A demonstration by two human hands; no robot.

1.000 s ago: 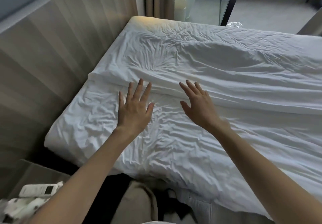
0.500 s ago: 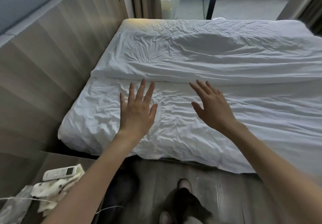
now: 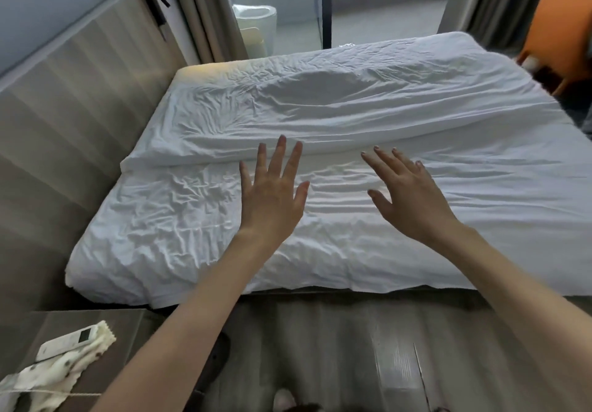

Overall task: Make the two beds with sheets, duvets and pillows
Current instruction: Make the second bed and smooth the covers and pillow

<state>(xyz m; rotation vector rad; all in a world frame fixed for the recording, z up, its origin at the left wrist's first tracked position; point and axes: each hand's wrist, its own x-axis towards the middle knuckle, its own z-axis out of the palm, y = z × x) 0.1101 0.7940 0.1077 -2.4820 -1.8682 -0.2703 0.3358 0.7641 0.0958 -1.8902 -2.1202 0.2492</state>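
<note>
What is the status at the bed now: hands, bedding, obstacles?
Left hand and right hand open, fingers spread above bedding. Bedding white, wrinkled, folded edge at fingertips; no pillow visible. Remote and cloth on side table, apart from bedding.

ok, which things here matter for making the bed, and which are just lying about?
For the job: duvet, sheet, left hand, right hand, both open.

Lying about: remote, spotted cloth, bedside table, orange chair.

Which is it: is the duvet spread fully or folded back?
Folded back: the duvet ends at a thick edge mid-bed; the wrinkled sheet lies bare nearer.
</note>
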